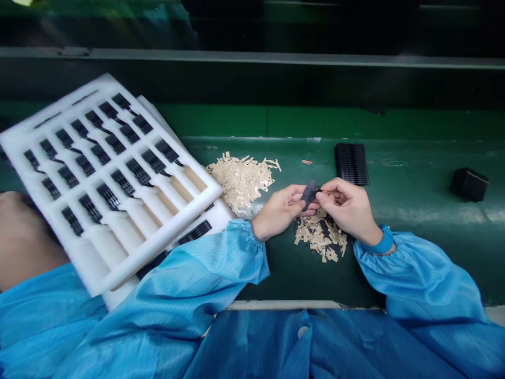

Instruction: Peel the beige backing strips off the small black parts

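Note:
My left hand (278,211) and my right hand (346,204) meet above the green bench, and the fingers of both pinch a small dark grey connector piece (310,193). Part of that piece is hidden by my fingertips. Just below my hands lies a small heap of beige strips mixed with dark bits (321,238). A larger heap of beige strips (240,180) lies to the left of my left hand. A white foam tray (177,221) holding rows of black connector parts rests on my left, tilted over another foam tray (209,223).
A black ribbed stack (352,164) lies on the green bench (414,268) right of my hands. Farther right sits a black block (469,184). Blue sleeves cover both my arms, and a dark raised ledge (276,58) runs along the back.

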Demonstrator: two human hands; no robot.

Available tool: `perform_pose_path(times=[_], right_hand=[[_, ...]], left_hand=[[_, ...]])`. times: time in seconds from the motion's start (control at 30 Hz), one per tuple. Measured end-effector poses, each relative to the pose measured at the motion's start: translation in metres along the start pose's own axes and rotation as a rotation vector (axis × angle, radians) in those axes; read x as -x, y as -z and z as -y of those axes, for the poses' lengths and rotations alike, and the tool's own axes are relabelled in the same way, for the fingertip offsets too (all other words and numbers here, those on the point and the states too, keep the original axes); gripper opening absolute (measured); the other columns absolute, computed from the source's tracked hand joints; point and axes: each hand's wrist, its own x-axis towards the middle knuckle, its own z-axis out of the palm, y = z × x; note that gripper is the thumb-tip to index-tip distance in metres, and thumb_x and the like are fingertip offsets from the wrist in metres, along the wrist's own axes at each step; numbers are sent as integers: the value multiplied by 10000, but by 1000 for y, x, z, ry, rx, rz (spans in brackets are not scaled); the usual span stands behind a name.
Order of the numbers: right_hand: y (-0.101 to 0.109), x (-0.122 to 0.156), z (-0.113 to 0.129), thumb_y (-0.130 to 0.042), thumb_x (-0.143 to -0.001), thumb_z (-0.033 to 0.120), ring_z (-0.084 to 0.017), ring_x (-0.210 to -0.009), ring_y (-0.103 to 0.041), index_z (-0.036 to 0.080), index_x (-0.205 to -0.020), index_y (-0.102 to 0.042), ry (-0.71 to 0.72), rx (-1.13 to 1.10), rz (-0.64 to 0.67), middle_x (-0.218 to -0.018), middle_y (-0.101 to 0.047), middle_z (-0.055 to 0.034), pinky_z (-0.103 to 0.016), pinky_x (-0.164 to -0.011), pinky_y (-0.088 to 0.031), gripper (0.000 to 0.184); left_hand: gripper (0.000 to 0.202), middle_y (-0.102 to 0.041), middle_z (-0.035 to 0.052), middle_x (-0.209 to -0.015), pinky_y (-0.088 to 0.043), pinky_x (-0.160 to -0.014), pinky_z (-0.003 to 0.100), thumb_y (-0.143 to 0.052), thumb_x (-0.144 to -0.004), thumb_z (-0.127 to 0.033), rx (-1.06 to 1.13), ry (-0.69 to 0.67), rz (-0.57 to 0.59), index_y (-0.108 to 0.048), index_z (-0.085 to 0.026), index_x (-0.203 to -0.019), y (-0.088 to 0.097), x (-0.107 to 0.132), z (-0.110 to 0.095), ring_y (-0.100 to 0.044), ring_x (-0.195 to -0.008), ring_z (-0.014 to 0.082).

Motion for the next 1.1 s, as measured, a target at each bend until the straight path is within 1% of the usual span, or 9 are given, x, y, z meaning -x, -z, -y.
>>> perform_pose_path(times=[0.2, 0.37, 0.57, 0.8, 0.93, 1.1], right_hand=[[-3, 2, -1, -680, -866, 231, -112, -569, -544, 206, -783, -616, 73, 39, -28, -688, -599, 10, -249, -504, -433, 108], [-4, 2, 1, -681, -862, 203, -108, -566, -536, 207, -774, -610, 128, 74, -54, -681, -585, 20, -251, -515, -439, 113], [-5, 3, 1, -675, -871, 219, -118, -581, -543, 213, -772, -608, 141, 86, -46, -693, -584, 12, -266, -524, -444, 120], [-4, 3, 3, -666, -885, 250, -130, -587, -542, 221, -773, -602, 120, 117, -37, -698, -586, 1, -284, -532, -447, 131], [-4, 3, 3, -671, -882, 235, -122, -572, -527, 220, -772, -601, 142, 115, -36, -686, -576, 10, -279, -525, -435, 131], [-3, 3, 0, -682, -881, 251, -129, -589, -550, 220, -789, -603, 112, 79, -39, -698, -591, 5, -283, -538, -449, 126]], left_hand=[[326, -755, 127, -1092, -556, -1039, 441, -657, -878, -68, 45, 6, 4, -599, -92, -1198, -1, 0, 1, -759, -975, 197], [340, -749, 137, -1122, -551, -1047, 436, -677, -878, -88, 35, 6, 9, -607, -91, -1210, -2, 1, -1, -752, -1005, 200], [327, -753, 131, -1106, -558, -1037, 420, -666, -880, -79, 37, -2, 5, -613, -84, -1202, -3, 2, -2, -754, -981, 183], [347, -757, 118, -1091, -563, -1033, 417, -718, -873, -149, 12, -13, 16, -632, -101, -1206, -2, 2, -1, -752, -973, 181], [354, -752, 124, -1109, -560, -1035, 414, -702, -880, -141, 12, -12, 20, -621, -99, -1223, -1, 2, -1, -752, -980, 181], [365, -750, 136, -1114, -564, -1029, 421, -705, -875, -140, 22, 0, 14, -609, -88, -1223, -1, 2, -1, -756, -980, 194]])
